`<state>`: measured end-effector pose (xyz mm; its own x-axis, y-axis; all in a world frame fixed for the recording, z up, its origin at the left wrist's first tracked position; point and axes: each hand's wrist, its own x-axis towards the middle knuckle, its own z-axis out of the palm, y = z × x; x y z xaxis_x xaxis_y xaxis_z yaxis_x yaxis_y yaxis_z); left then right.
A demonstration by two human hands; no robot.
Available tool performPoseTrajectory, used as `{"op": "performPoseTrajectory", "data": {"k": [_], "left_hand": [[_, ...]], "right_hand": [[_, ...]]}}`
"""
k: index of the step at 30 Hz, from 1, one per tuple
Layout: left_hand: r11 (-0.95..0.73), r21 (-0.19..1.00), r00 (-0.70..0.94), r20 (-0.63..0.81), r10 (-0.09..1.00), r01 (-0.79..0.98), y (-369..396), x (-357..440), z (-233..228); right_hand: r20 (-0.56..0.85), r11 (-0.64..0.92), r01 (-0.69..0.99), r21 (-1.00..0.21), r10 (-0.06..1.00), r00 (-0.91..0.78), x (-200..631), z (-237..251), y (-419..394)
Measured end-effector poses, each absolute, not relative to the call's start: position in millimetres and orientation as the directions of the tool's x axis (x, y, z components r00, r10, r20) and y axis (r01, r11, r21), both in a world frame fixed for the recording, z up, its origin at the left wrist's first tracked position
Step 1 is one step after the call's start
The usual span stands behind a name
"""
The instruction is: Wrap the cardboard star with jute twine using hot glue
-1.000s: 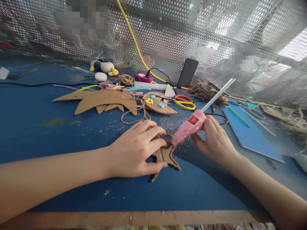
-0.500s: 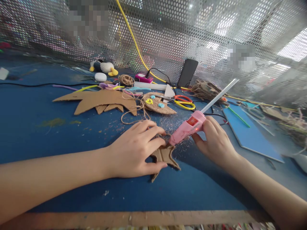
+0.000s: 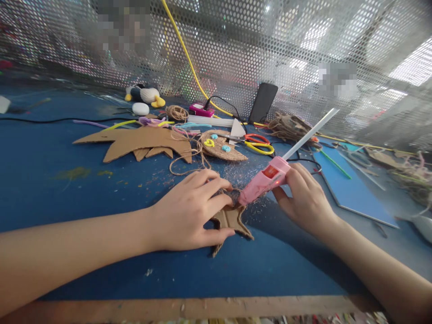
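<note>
My left hand (image 3: 197, 211) presses a small star-shaped cardboard piece (image 3: 229, 219) onto the blue tabletop, thumb on its near side and fingers on its far side. Brown twine runs along the star's edges, and part of the star is hidden under the hand. In my right hand (image 3: 303, 195) is a pink hot glue gun (image 3: 261, 182), its tip down at the star's upper edge close to my left fingertips. A long clear glue stick (image 3: 310, 135) sticks out of its back end. Loose twine (image 3: 182, 173) lies beyond my left hand.
Behind my hands lie a spiky cardboard cutout (image 3: 148, 141), a twine-covered piece (image 3: 224, 148) and scissors (image 3: 258, 146). A phone (image 3: 263, 103) leans on the perforated metal screen (image 3: 219, 49). On the right is a blue board (image 3: 354, 189); a stuffed toy (image 3: 146, 94) sits at the back.
Hands, glue gun and star keep almost the same positions. The camera view has shifted very slightly.
</note>
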<state>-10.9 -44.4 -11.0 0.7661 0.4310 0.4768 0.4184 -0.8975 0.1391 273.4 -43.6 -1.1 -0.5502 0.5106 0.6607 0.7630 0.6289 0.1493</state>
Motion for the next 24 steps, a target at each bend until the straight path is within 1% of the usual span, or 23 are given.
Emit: {"op": "performPoseTrajectory", "data": {"k": [10,24], "left_hand": [[-0.899,0.139,0.768,0.477,0.427,0.414,-43.8,-11.4,-10.4],[-0.897,0.148,0.767,0.473,0.435,0.417,-44.5,-11.5,-10.7]], "right_hand": [[0.664,0.618,0.76,0.201,0.485,-0.569,275.1,0.6,-42.9],[0.666,0.612,0.769,0.186,0.497,-0.556,279.4,0.5,-41.7]]}}
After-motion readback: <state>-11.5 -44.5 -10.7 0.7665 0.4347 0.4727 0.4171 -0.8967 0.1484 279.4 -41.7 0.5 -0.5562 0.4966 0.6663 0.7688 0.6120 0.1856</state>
